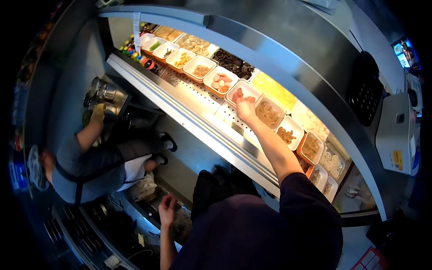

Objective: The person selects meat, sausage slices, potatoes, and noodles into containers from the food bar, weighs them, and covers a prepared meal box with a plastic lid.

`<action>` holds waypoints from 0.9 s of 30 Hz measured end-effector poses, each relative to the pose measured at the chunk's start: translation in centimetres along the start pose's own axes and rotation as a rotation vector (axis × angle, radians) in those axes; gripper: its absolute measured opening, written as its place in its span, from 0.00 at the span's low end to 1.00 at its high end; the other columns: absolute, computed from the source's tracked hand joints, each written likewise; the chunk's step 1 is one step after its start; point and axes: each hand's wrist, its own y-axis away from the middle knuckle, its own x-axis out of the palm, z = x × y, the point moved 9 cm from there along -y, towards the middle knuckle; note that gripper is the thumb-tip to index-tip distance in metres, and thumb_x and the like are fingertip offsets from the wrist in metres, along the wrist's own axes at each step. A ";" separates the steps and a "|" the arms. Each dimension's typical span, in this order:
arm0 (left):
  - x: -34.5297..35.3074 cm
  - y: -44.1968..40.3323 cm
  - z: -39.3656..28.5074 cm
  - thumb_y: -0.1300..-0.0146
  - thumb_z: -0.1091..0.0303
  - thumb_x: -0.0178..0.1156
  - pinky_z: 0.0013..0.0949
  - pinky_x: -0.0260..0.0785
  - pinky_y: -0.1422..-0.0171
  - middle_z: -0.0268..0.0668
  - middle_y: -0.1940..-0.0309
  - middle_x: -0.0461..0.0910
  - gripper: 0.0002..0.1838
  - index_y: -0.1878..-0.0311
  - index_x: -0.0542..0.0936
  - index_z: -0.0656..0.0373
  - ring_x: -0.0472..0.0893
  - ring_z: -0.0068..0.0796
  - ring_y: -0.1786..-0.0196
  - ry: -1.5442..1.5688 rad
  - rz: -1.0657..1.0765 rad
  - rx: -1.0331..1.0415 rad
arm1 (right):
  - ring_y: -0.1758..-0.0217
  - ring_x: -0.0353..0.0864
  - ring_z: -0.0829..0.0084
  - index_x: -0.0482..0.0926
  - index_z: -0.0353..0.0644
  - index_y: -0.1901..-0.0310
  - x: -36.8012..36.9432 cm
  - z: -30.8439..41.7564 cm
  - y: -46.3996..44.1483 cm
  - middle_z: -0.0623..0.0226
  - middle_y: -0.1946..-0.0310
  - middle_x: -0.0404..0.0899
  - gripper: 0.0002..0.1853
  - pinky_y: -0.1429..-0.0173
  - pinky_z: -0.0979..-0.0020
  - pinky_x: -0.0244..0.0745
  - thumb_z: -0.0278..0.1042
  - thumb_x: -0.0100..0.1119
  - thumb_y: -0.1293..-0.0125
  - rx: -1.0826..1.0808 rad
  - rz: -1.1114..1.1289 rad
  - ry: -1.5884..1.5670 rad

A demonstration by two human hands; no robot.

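Note:
My right arm stretches into the lit display case, and my right hand [245,110] is down in a white tray [258,95] of pinkish-red meat pieces [239,95]. Its fingers are bunched together on the meat, and the fingertips are partly hidden. Left of that tray is one with pink and white slices [221,83]; to its right sits a tray of brownish pieces [268,113]. My left hand [167,209] hangs low at my left side, fingers loosely bent and nothing seen in them. Beside it is a clear plastic-covered item [182,221] that I cannot make out.
Another person [90,162] crouches at the left, one gloved hand [99,111] at metal pots [107,91]. More food trays, including dark pieces [231,62] and yellow food [273,87], line the case. Its front ledge [193,128] runs between us. Small bottles [144,60] stand at the far left end.

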 end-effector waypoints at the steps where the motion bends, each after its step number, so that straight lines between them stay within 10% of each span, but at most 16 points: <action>1: 0.0 -1.3 -2.7 0.27 0.68 0.61 0.25 0.73 0.51 0.33 0.60 0.84 0.14 0.43 0.79 0.65 0.81 0.19 0.57 -0.003 0.003 0.011 | 0.52 0.82 0.44 0.71 0.33 0.37 0.7 -0.1 0.2 0.40 0.39 0.76 0.28 0.44 0.46 0.74 0.22 0.54 0.42 0.001 -0.029 -0.129; 12: 17.5 -26.1 -23.8 0.27 0.69 0.61 0.30 0.79 0.48 0.42 0.56 0.85 0.18 0.40 0.77 0.70 0.85 0.29 0.52 0.108 0.619 0.321 | 0.62 0.80 0.49 0.74 0.41 0.54 -12.7 2.7 4.9 0.57 0.61 0.77 0.15 0.58 0.55 0.80 0.21 0.63 0.43 0.054 -0.446 -0.392; 20: 37.5 -33.5 -19.0 0.35 0.55 0.67 0.45 0.78 0.38 0.65 0.32 0.60 0.45 0.25 0.56 0.71 0.77 0.54 0.39 0.136 0.869 -0.501 | 0.55 0.81 0.51 0.77 0.42 0.53 -8.1 -8.8 11.2 0.54 0.57 0.79 0.14 0.51 0.52 0.77 0.25 0.64 0.42 0.408 -0.272 0.133; 24: 41.0 -34.2 -17.9 0.35 0.55 0.65 0.48 0.76 0.35 0.67 0.28 0.54 0.42 0.25 0.59 0.68 0.76 0.56 0.39 0.257 0.770 -0.582 | 0.47 0.80 0.48 0.80 0.44 0.47 -3.8 -10.4 11.7 0.51 0.51 0.81 0.18 0.42 0.50 0.74 0.33 0.66 0.39 0.401 -0.116 0.050; 27: 43.7 -35.0 -18.6 0.31 0.65 0.55 0.49 0.76 0.35 0.58 0.39 0.73 0.26 0.33 0.68 0.67 0.80 0.52 0.41 0.358 0.845 -0.560 | 0.47 0.80 0.51 0.81 0.45 0.48 -8.0 -7.9 9.4 0.54 0.51 0.81 0.17 0.41 0.51 0.74 0.39 0.65 0.38 0.269 -0.184 0.020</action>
